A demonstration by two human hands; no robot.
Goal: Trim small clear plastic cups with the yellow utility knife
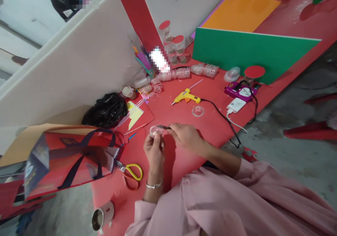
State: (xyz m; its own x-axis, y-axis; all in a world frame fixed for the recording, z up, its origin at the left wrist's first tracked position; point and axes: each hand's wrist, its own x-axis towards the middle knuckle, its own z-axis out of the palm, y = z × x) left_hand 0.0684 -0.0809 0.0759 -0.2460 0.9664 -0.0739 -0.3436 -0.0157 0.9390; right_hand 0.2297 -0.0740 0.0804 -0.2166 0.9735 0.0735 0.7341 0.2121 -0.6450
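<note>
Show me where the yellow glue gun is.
In the head view, the yellow glue gun lies right of centre on the red tabletop, beyond the right hand, beside a clear disc.

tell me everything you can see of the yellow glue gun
The glue gun, plastic by its look, lies on its side on the red table, its nozzle pointing to the picture's lower left. A label marks the body. A pale, translucent stick juts from the rear, and a black cord runs from the handle's end. Neither the left hand nor the right hand touches it. Whether it is hot cannot be told.
</note>
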